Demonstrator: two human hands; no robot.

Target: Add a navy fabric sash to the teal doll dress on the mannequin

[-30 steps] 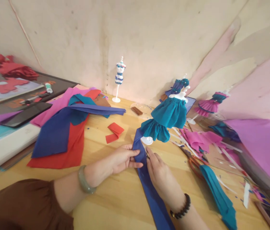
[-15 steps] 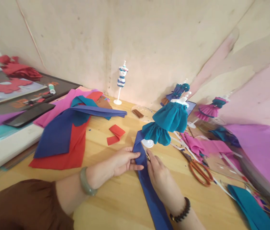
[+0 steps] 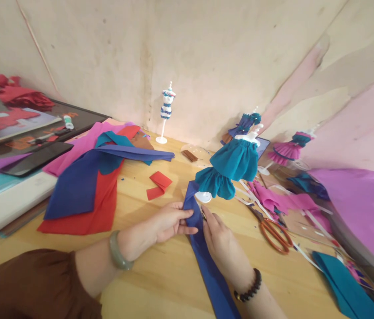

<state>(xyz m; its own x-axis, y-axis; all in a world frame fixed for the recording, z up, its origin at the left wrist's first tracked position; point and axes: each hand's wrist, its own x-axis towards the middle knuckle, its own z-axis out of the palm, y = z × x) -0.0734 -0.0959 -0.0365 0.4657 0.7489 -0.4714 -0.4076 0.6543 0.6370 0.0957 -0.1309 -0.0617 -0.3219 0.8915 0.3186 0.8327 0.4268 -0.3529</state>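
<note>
Our left hand [image 3: 173, 223] pinches the long, flat blue fabric strip [image 3: 209, 270] above the pale wooden tabletop [image 3: 160, 274]; our right hand [image 3: 221, 239] grips a small shiny tool [image 3: 203, 215], type unclear, at its edge. We should keep the strip taut there, fingertips clear.

Craft workshop, miniature dress forms [image 3: 166, 107], orange-handled scissors [image 3: 263, 223], coloured sheets [image 3: 74, 186] and scraps [image 3: 283, 198], wooden worktable [image 3: 150, 279]

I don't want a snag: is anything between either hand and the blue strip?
Nothing visible blocks the left hand, whose grip pinches the blue strip directly. At the right hand, a small shiny object shows by the fingers, near the strip's right edge; too small to identify.
</note>
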